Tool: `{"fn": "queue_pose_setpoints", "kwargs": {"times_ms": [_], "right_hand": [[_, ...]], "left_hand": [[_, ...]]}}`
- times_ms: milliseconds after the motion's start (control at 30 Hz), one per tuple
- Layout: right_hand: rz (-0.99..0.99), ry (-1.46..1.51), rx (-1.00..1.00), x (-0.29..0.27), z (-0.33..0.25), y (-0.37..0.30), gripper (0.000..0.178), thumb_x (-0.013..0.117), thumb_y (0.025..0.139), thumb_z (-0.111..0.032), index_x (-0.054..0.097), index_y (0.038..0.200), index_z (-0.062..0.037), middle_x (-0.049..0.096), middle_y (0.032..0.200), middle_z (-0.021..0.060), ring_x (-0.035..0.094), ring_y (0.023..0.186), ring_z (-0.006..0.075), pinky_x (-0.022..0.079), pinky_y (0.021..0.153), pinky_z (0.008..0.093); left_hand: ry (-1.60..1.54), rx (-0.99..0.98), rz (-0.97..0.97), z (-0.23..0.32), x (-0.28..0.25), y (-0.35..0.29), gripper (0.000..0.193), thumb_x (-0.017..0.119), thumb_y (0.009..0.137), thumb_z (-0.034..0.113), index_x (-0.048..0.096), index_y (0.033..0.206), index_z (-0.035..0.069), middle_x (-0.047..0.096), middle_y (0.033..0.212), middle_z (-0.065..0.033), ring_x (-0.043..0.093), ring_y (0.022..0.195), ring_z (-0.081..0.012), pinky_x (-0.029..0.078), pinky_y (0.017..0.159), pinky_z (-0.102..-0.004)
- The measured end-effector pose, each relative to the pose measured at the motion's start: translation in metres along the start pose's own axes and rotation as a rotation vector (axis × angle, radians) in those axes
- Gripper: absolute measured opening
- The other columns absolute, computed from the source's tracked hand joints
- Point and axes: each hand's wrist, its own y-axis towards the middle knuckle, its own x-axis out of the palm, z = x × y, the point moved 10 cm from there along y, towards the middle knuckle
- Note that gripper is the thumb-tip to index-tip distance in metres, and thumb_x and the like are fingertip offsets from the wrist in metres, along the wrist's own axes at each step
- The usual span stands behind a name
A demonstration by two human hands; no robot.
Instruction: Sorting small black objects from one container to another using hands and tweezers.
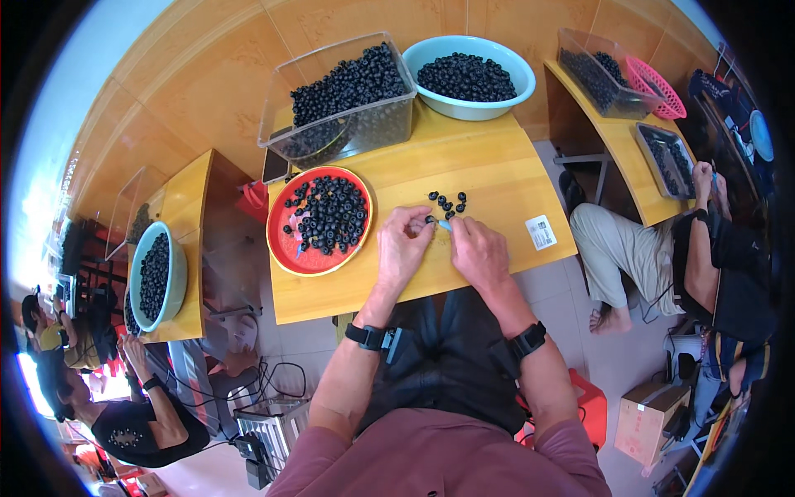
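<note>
Cloth shirt (439,455), left fingers (416,224) on round black piece (430,220).

Worktable (497,166), centre of frame. Upper edge: passage was blocked by a clear bin (385,123) and, beside it, a pale blue bowl (464,108). Centre left: ground was taken up by a round red tray (286,247); only a narrow gap was left between it and the left hand (403,240). Above the hands: bare wood was interrupted by loose dark pieces (448,206). Right of centre: an open lane was left beyond the right hand (480,253), crossed by a flat white label (541,233). Lower edge: access was narrowed by both forearms (344,389).
</note>
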Motion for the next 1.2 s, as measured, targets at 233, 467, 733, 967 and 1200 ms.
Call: {"fn": "queue_pose_setpoints", "kwargs": {"times_ms": [233,467,733,967,1200], "right_hand": [[-0.022,0.01,-0.014,0.002,-0.001,0.0,0.004,0.064,0.088,-0.01,0.062,0.09,-0.0061,0.06,0.073,0.0088,0.067,0.067,0.0266,0.055,0.057,0.0411],[-0.034,0.006,-0.003,0.003,-0.001,0.0,0.005,0.064,0.088,-0.01,0.063,0.091,-0.0059,0.061,0.073,0.009,0.067,0.067,0.0271,0.055,0.057,0.0414],[-0.043,-0.03,0.041,0.011,0.009,-0.001,0.007,0.064,0.084,-0.008,0.063,0.091,-0.0065,0.062,0.075,0.0091,0.068,0.069,0.0275,0.056,0.058,0.0422],[-0.046,-0.064,0.074,0.009,0.008,0.001,0.008,0.063,0.083,-0.007,0.064,0.091,-0.007,0.064,0.076,0.0097,0.07,0.071,0.0278,0.058,0.059,0.0417],[-0.057,-0.096,0.104,0.007,0.01,0.001,0.004,0.063,0.082,-0.006,0.062,0.086,-0.0073,0.062,0.075,0.0096,0.069,0.069,0.0275,0.057,0.058,0.0414]], "left_hand": [[0.065,0.015,-0.033,0.007,0.003,0.0,0.027,0.078,0.086,0.001,0.072,0.112,-0.003,0.073,0.094,-0.0089,0.068,0.08,-0.0106,0.057,0.074,-0.0265],[0.042,0.005,-0.021,0.004,0.003,0.0,0.028,0.078,0.085,-0.001,0.07,0.111,-0.003,0.073,0.092,-0.0076,0.067,0.079,-0.0095,0.056,0.073,-0.0255],[-0.073,-0.066,-0.018,-0.006,0.006,0.0,0.03,0.078,0.085,-0.001,0.068,0.113,-0.004,0.07,0.093,-0.005,0.064,0.078,-0.0068,0.055,0.073,-0.023],[-0.098,-0.075,-0.001,-0.005,-0.002,-0.002,0.026,0.076,0.087,-0.001,0.069,0.112,-0.003,0.068,0.093,-0.0036,0.062,0.079,-0.0055,0.053,0.075,-0.0219],[0.111,0.182,0.216,0.024,-0.058,-0.008,0.016,0.074,0.086,-0.003,0.073,0.101,0.001,0.066,0.092,-0.0052,0.065,0.083,-0.0111,0.054,0.076,-0.0262]]}}
